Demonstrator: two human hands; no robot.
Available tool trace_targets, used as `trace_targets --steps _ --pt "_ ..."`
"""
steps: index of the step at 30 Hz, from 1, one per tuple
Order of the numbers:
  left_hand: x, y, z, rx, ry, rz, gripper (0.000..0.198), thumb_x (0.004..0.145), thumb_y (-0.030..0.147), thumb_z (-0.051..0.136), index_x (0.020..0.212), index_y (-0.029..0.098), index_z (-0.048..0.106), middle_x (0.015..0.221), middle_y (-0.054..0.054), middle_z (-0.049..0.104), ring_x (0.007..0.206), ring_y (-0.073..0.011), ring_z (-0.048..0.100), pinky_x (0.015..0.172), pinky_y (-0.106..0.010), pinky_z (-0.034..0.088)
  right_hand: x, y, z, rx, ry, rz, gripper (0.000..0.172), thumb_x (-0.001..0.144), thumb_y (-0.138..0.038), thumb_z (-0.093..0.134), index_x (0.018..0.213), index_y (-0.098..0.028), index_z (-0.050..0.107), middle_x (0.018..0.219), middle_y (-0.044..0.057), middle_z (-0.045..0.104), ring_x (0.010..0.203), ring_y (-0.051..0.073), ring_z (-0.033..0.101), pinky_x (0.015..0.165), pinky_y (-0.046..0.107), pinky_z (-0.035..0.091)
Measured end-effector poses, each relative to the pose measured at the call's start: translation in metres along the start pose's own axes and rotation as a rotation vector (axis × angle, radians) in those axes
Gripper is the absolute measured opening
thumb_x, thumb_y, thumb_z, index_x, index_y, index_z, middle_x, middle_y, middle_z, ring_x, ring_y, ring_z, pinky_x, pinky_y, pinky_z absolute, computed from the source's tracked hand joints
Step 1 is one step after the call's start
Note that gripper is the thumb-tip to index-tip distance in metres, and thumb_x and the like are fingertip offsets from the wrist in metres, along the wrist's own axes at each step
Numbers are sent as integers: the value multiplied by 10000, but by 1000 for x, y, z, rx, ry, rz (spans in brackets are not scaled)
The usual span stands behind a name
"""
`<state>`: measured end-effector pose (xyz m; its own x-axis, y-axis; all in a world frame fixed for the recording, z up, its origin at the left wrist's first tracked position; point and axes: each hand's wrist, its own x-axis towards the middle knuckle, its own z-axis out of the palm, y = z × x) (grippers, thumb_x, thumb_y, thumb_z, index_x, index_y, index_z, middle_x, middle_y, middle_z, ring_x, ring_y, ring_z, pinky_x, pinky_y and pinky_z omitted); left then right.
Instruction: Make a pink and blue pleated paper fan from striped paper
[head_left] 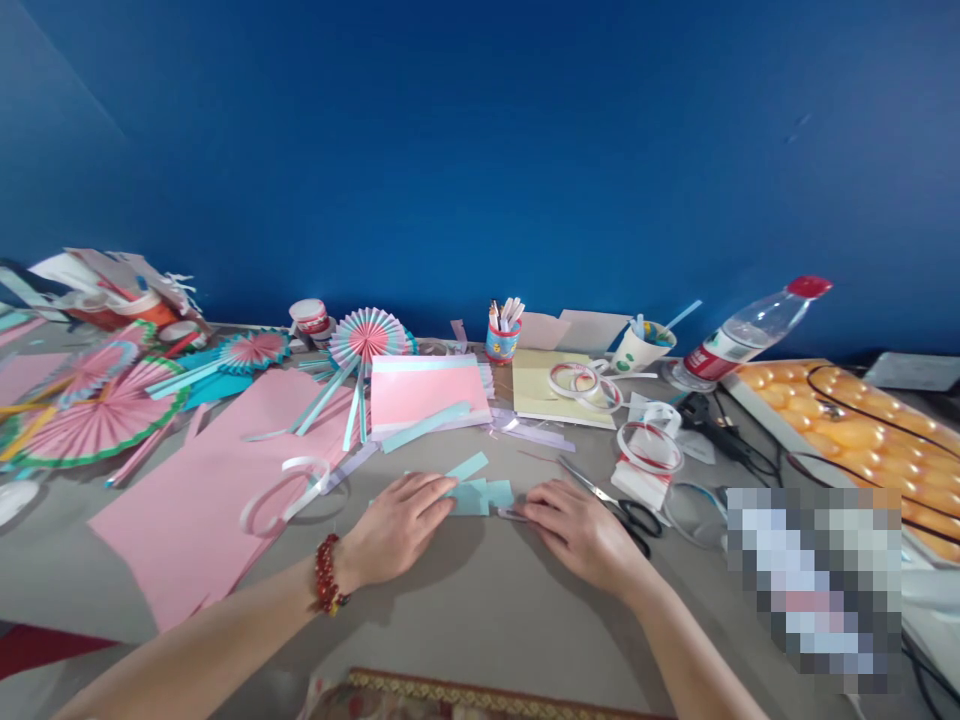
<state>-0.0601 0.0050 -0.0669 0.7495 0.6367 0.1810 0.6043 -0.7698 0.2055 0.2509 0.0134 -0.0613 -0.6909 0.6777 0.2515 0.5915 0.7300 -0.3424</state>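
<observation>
My left hand (401,528), with a red bead bracelet (327,573) at the wrist, is closed, its fingertips on the left end of a light blue paper piece (474,498). Another light blue strip (469,465) slants up just above those fingers. My right hand (576,530) is closed too, thumb and fingers around the end of a small pale strip (510,514) by the paper's right end. What lies under the palms is hidden. Scissors (611,498) with black handles lie right beside my right hand.
Pink sheets (225,470) and folded paper fans (367,337) cover the left side. Behind the hands are a pink card (431,390), a pen cup (503,340) and tape rolls (581,383). At right stand a tilted-looking bottle (750,335) and an orange bubbled panel (847,420) with black cables.
</observation>
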Motion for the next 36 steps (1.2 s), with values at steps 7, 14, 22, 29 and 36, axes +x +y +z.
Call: trace_targets --steps 7,14,22,29,36 --pt "3 1 0 -76 -134 160 845 928 633 454 1557 177 121 1595 -138 212 1477 -278 192 1212 -473 156 2 -3 -2 -5 0 5 270 958 -154 480 1146 -223 661 962 76 638 887 190 588 791 314 486" --pt "3 1 0 -84 -154 152 855 921 653 444 1560 194 110 1601 -136 178 1480 -288 178 1212 -490 129 3 -9 -4 -16 -3 -1 294 964 -127 437 1149 -206 651 953 84 640 893 196 589 787 312 500" --pt "2 1 0 -115 -150 147 845 919 651 449 1559 201 127 1597 -135 195 1475 -296 193 1210 -491 137 6 -14 -5 -20 8 -7 296 949 -107 437 1121 -208 656 925 85 641 864 196 593 765 303 503" --pt "2 1 1 -111 -173 148 850 926 646 439 1563 188 109 1599 -138 180 1481 -297 168 1212 -497 110 -1 -18 -4 -39 -5 20 317 945 -95 413 1138 -194 644 937 95 638 877 206 599 770 316 513" --pt "2 2 0 -110 -159 140 848 922 650 445 1563 201 118 1595 -132 205 1474 -299 194 1212 -490 130 -1 -21 -2 -17 15 31 299 951 -105 419 1125 -201 642 938 94 643 882 214 603 762 323 519"
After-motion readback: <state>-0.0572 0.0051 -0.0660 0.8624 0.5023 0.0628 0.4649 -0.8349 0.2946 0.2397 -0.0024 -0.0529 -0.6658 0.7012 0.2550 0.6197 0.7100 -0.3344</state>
